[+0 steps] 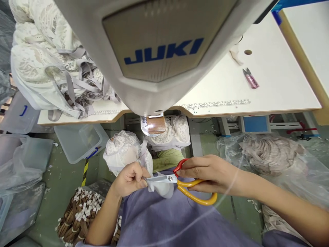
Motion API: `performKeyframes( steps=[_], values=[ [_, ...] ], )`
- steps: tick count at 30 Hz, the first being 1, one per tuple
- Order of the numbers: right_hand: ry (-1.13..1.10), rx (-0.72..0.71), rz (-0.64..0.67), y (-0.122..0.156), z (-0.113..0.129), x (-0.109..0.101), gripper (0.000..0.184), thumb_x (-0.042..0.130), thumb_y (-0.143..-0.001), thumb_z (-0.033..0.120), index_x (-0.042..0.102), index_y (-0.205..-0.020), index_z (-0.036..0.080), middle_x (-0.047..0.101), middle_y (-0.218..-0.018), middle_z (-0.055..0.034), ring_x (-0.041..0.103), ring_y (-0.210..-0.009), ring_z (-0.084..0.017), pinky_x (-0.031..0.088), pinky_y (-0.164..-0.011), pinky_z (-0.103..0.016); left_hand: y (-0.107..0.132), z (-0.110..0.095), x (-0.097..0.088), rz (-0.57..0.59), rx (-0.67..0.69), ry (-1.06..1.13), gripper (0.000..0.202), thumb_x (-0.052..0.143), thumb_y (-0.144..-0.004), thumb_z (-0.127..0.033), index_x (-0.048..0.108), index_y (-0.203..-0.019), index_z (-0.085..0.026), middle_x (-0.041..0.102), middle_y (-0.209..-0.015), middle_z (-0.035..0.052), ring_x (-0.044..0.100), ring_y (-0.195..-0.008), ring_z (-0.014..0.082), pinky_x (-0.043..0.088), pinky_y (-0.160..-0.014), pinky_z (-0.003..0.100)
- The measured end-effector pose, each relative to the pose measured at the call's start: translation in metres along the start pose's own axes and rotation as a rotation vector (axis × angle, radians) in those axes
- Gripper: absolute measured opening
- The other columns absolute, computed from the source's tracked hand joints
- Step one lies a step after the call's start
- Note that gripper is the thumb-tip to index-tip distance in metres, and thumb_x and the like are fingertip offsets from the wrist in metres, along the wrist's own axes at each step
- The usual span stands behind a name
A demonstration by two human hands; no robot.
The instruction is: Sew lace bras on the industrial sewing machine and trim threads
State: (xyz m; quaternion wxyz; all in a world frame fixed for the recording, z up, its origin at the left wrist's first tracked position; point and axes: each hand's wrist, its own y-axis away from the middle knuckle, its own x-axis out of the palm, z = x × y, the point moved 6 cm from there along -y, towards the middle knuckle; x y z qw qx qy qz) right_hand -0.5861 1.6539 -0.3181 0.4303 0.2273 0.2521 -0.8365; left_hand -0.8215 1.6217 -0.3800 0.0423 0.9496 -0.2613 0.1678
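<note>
My right hand (213,173) is closed on a pair of scissors (180,183) with yellow and red handles. Their blades point left into a strip of pale fabric. My left hand (130,178) pinches that white lace garment (123,152) right at the blades. Both hands are over my lap, just below the front of the grey JUKI sewing machine head (156,51). More lace pieces (177,128) hang under the machine.
A heap of lace garments with grey straps (56,58) lies on the white table (269,82) at left. Pink thread snips (250,79) rest at right. Clear plastic bins (77,140), a bag of beige fabric (267,152) and bundled tags (79,212) sit on the floor.
</note>
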Motion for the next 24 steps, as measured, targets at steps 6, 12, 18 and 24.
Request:
performKeyframes(
  steps=[6,12,18,24],
  values=[
    [0.021,-0.014,0.001,0.005,-0.002,0.003,0.038,0.060,-0.100,0.030,0.059,-0.135,0.018,0.073,-0.113,-0.0122,0.072,-0.101,-0.018,0.058,-0.078,-0.023,-0.003,-0.006,0.003,0.030,-0.008,0.021,0.030,0.064,-0.093,-0.024,0.038,-0.077,-0.022,0.050,-0.070,-0.0030,0.050,-0.061,0.0096,0.038,-0.058,0.021],
    [0.017,0.049,-0.126,0.012,-0.010,-0.005,0.037,0.061,-0.099,0.031,0.061,-0.135,0.022,0.072,-0.113,-0.0124,0.072,-0.098,-0.018,0.058,-0.077,-0.023,-0.001,-0.003,-0.002,-0.010,-0.053,-0.020,0.031,0.065,-0.093,-0.028,0.038,-0.077,-0.022,0.046,-0.068,-0.0042,0.041,-0.058,0.0093,0.036,-0.058,0.022],
    [-0.033,0.163,-0.263,0.019,-0.022,-0.009,0.037,0.067,-0.095,0.034,0.063,-0.131,0.026,0.074,-0.109,-0.0104,0.071,-0.093,-0.018,0.058,-0.072,-0.024,0.005,-0.004,-0.007,-0.044,-0.052,-0.046,0.035,0.066,-0.092,-0.031,0.036,-0.078,-0.022,0.049,-0.070,-0.0025,0.047,-0.063,0.0113,0.039,-0.063,0.024],
    [-0.067,0.176,-0.247,0.023,-0.019,-0.007,0.039,0.070,-0.092,0.030,0.061,-0.130,0.024,0.072,-0.111,-0.0107,0.069,-0.087,-0.016,0.055,-0.062,-0.019,0.003,-0.011,-0.005,-0.017,0.007,0.022,0.026,0.063,-0.094,-0.021,0.040,-0.083,-0.022,0.052,-0.075,-0.0023,0.048,-0.067,0.0105,0.039,-0.065,0.023]
  ],
)
